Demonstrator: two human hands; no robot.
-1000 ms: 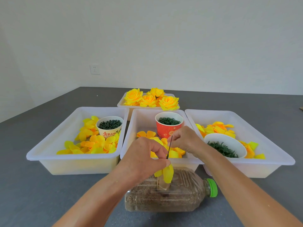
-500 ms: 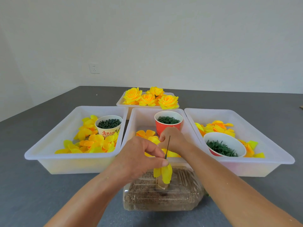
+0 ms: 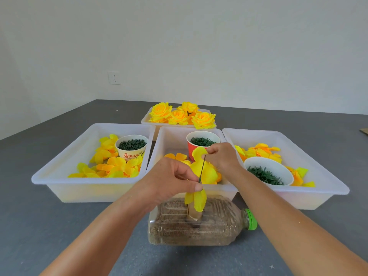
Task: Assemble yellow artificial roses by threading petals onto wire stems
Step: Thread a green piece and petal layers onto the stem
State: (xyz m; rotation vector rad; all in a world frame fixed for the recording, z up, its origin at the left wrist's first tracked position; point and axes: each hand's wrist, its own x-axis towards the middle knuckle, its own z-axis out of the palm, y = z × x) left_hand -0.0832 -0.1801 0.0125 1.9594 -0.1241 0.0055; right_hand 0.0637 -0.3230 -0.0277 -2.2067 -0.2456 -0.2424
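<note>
Standing near-upright, the wire stem tips toward one o'clock; the right hand pinches a petal at its tip, the left hand pinching its base.

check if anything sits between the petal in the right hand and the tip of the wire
Nothing visible does. The right hand holds the petal right at the wire tip; the left hand pinches the wire lower down.

1. The worktop is matt dark grey, faintly speckled.
2. The tubs are translucent white plastic with a soft sheen.
3. The petals look like thin yellow cloth.
4. The bottle is clear glossy plastic holding gritty brown filling.
5. The wire stem is thin and dark.
</note>
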